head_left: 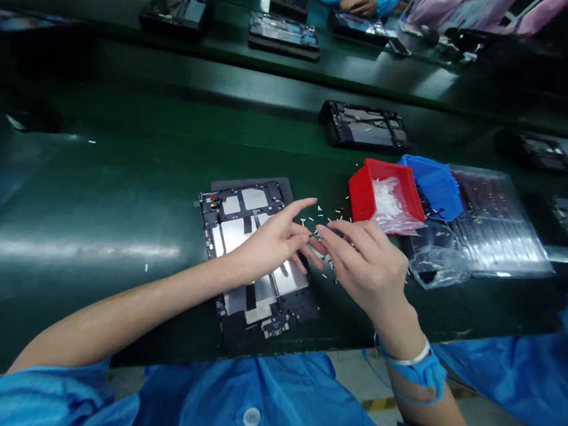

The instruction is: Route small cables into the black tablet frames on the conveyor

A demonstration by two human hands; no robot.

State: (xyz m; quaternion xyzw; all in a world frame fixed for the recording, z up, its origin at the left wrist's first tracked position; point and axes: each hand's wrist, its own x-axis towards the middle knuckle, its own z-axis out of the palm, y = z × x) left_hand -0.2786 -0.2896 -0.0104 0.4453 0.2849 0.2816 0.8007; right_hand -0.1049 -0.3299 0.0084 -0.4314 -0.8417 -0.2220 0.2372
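Left hand (271,245), fingers apart, over tablet frame (279,313), long axis forward; right hand (369,268), fingers together, near white bits (336,218).

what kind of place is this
Most likely an electronics assembly line in a factory: opened tablet-like devices sit along a green conveyor belt, workers wear blue smocks, and the right hand has a corded strap at its wrist, probably antistatic.

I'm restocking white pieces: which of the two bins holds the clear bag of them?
The red bin, nearest the right hand: the clear bag of white pieces hangs over its rim. The blue bin beside it shows none.
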